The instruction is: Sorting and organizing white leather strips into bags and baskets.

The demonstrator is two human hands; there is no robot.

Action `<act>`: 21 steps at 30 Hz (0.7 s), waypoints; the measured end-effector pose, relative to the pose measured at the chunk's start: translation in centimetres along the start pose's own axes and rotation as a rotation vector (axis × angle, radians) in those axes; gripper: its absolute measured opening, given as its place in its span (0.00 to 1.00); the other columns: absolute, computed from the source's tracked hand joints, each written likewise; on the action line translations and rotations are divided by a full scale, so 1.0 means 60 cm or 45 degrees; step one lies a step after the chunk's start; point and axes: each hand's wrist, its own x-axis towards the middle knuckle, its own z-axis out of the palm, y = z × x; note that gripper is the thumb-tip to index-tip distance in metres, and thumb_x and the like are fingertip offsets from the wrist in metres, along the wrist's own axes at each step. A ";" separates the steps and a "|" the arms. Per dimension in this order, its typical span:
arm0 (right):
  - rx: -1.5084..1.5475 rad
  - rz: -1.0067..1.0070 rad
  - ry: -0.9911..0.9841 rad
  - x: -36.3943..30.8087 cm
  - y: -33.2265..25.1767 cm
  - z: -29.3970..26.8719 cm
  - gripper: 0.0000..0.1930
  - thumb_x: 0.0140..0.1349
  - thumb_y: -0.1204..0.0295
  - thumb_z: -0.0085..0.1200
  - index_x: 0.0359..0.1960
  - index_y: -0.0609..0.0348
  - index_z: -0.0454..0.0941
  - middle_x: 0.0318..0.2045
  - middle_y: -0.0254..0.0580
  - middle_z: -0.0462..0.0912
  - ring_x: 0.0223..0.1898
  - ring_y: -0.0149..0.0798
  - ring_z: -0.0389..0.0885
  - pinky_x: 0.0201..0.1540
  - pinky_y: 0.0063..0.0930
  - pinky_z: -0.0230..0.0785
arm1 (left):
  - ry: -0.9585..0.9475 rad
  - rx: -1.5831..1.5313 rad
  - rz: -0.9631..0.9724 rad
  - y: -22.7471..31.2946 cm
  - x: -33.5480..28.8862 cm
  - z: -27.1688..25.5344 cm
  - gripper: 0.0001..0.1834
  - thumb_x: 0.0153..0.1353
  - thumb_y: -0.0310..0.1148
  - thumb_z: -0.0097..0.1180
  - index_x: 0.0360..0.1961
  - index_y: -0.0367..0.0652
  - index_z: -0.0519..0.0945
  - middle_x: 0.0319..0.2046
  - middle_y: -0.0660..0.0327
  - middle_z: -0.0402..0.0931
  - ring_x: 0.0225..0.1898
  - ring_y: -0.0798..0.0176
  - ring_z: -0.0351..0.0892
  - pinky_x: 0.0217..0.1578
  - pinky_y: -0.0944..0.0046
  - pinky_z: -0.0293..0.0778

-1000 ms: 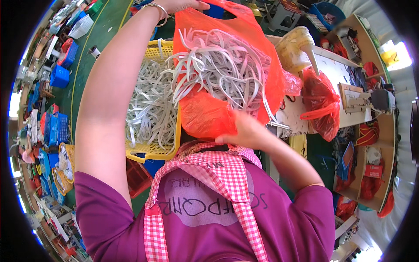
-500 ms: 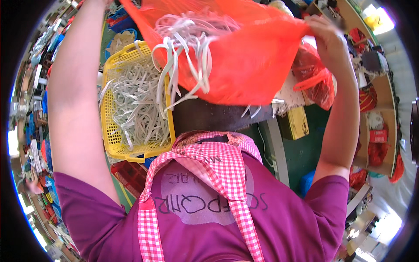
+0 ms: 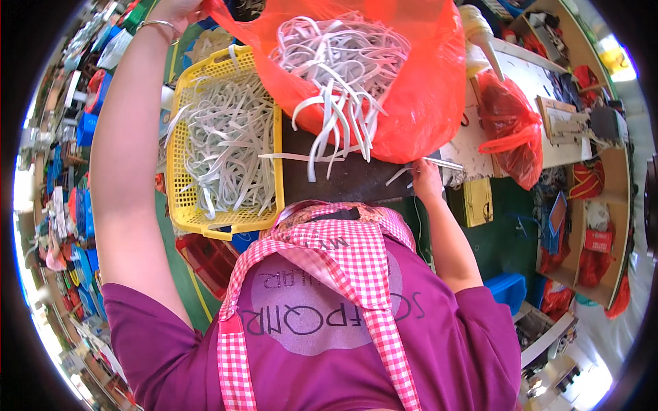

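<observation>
A thin red plastic bag (image 3: 428, 103) lies open over the dark work surface, with a tangled heap of flat white strips (image 3: 343, 51) inside and several hanging over its mouth. My left hand (image 3: 177, 10), raised at the far left, is closed on a corner of the bag; the picture's top edge partly cuts it off. At the bag's near right edge, my right hand (image 3: 426, 179) is low, its fingers pinched at loose white strips (image 3: 397, 176). Left of the bag, a yellow perforated basket (image 3: 179, 198) holds another pile of white strips (image 3: 229, 147).
Right of the bag, a tied red bag (image 3: 510, 127) hangs at the white table (image 3: 473, 147). A pale nozzle bottle (image 3: 480, 38) stands behind it. A yellow box (image 3: 478, 203) sits below the table edge. Shelves (image 3: 600, 226) line the far right; a red crate (image 3: 209, 260) is below the basket.
My right hand has let go of the bag's right edge and come down to the strips by the table edge. The bag has settled lower, showing more of the strips inside.
</observation>
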 end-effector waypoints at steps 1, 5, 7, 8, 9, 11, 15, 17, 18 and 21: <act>0.005 -0.028 -0.015 0.005 -0.026 -0.018 0.15 0.51 0.77 0.57 0.42 0.57 0.72 0.35 0.54 0.79 0.41 0.59 0.77 0.46 0.50 0.70 | 0.029 0.001 -0.015 -0.005 -0.008 -0.007 0.08 0.60 0.31 0.55 0.37 0.41 0.84 0.20 0.71 0.73 0.20 0.75 0.70 0.21 0.71 0.65; 0.388 -0.508 0.021 0.018 -0.184 -0.144 0.10 0.52 0.82 0.52 0.36 0.58 0.73 0.32 0.49 0.78 0.36 0.54 0.79 0.37 0.41 0.72 | 0.028 -0.091 0.038 -0.024 -0.031 -0.007 0.08 0.61 0.32 0.56 0.36 0.41 0.84 0.20 0.71 0.74 0.20 0.75 0.69 0.20 0.72 0.62; 0.264 -0.945 0.161 0.042 -0.255 -0.154 0.18 0.45 0.82 0.53 0.41 0.54 0.76 0.33 0.40 0.78 0.35 0.45 0.77 0.39 0.35 0.72 | -0.021 -0.127 0.038 -0.039 -0.036 -0.020 0.08 0.61 0.32 0.56 0.36 0.41 0.84 0.20 0.71 0.73 0.19 0.75 0.68 0.22 0.72 0.62; 0.200 -1.078 0.153 0.052 -0.287 -0.149 0.19 0.47 0.78 0.53 0.44 0.51 0.77 0.37 0.36 0.77 0.41 0.41 0.76 0.44 0.35 0.70 | 0.031 -0.196 -0.033 -0.036 -0.050 -0.014 0.08 0.61 0.33 0.57 0.36 0.42 0.84 0.20 0.70 0.72 0.20 0.75 0.68 0.23 0.72 0.63; 0.109 -1.186 0.119 0.064 -0.314 -0.125 0.18 0.49 0.73 0.52 0.45 0.49 0.77 0.43 0.34 0.75 0.48 0.38 0.72 0.52 0.40 0.64 | 0.053 -0.199 -0.034 -0.038 -0.056 -0.015 0.08 0.61 0.33 0.57 0.36 0.42 0.84 0.20 0.70 0.72 0.20 0.75 0.68 0.23 0.72 0.63; -0.159 -1.338 0.168 0.088 -0.347 -0.069 0.14 0.53 0.68 0.51 0.43 0.48 0.77 0.44 0.32 0.73 0.57 0.38 0.65 0.63 0.50 0.51 | 0.050 -0.276 -0.033 -0.050 -0.044 -0.003 0.07 0.60 0.33 0.57 0.37 0.44 0.84 0.20 0.71 0.72 0.21 0.75 0.68 0.24 0.72 0.64; -0.544 -1.496 0.018 0.136 -0.334 0.008 0.12 0.53 0.66 0.52 0.40 0.48 0.78 0.47 0.35 0.74 0.60 0.38 0.65 0.62 0.58 0.50 | 0.059 -0.212 -0.085 -0.054 -0.072 -0.010 0.07 0.61 0.33 0.57 0.37 0.47 0.83 0.21 0.72 0.72 0.22 0.76 0.69 0.27 0.73 0.66; -0.738 -1.528 0.024 0.164 -0.306 -0.003 0.11 0.54 0.66 0.50 0.38 0.50 0.78 0.41 0.35 0.76 0.52 0.39 0.72 0.59 0.55 0.56 | 0.020 -0.215 -0.090 -0.061 -0.083 -0.014 0.06 0.60 0.33 0.57 0.37 0.47 0.83 0.22 0.73 0.72 0.23 0.76 0.70 0.27 0.74 0.67; -0.632 -1.519 0.001 0.177 -0.306 -0.030 0.09 0.54 0.66 0.50 0.35 0.51 0.78 0.38 0.34 0.76 0.46 0.37 0.74 0.55 0.49 0.60 | 0.038 -0.242 -0.071 -0.064 -0.090 -0.013 0.07 0.62 0.33 0.57 0.38 0.44 0.83 0.21 0.74 0.71 0.22 0.77 0.68 0.26 0.75 0.65; -0.297 -1.541 0.045 0.224 -0.350 -0.165 0.06 0.55 0.71 0.50 0.34 0.53 0.78 0.33 0.36 0.76 0.37 0.39 0.78 0.40 0.37 0.70 | 0.010 -0.281 0.039 -0.139 -0.078 -0.053 0.13 0.65 0.38 0.54 0.44 0.44 0.82 0.18 0.79 0.65 0.22 0.83 0.65 0.24 0.78 0.65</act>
